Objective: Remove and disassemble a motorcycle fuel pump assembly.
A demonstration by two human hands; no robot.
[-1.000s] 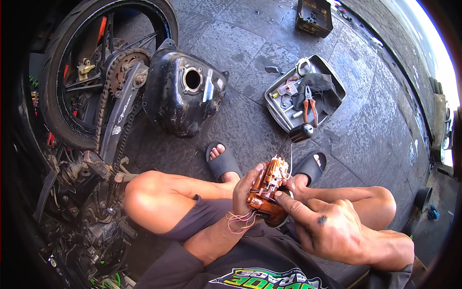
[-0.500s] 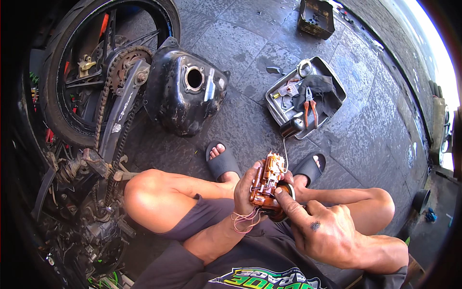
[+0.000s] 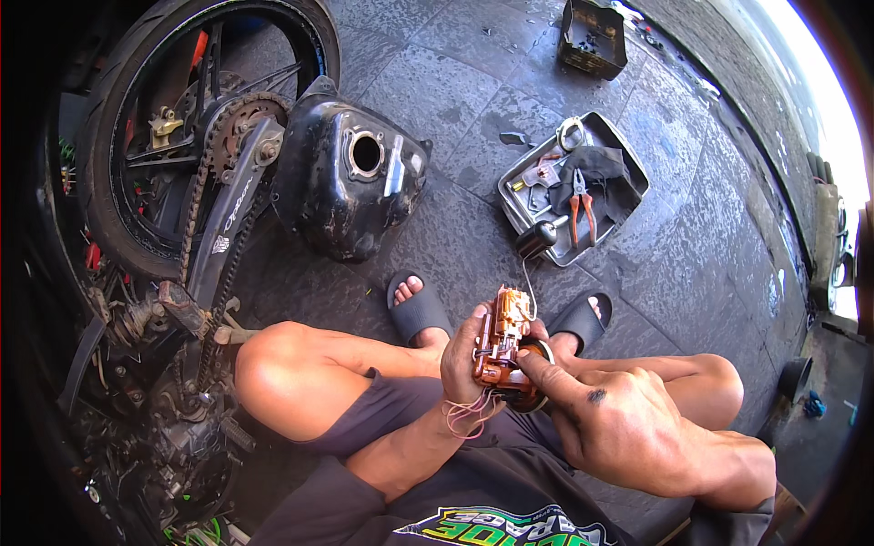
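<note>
My left hand (image 3: pixel 460 373) grips an orange-brown plastic pump assembly (image 3: pixel 496 353) with a round base and loose thin wires (image 3: pixel 464 419) hanging below. A wire arm runs up from it to a black float (image 3: pixel 537 238), which overlaps the lower-left rim of a grey tray. My right hand (image 3: pixel 624 423) has its index fingertip on the assembly's lower right part; the other fingers are curled, and whatever is inside them, if anything, is hidden. The tray (image 3: pixel 617 227) holds pliers (image 3: pixel 583 209), dark cloth and small parts.
A black metal tank (image 3: pixel 332 209) rests on the tiled floor beside a motorcycle's rear wheel (image 3: pixel 105 182), chain and swingarm at left. A dirty rectangular box (image 3: pixel 592 41) stands at the back. My crossed bare legs (image 3: pixel 282 364) and sandalled feet surround my hands.
The black float has shifted left along the tray's edge. The assembly and both hands have moved slightly upward in view; the grip and the finger contact look much the same.
</note>
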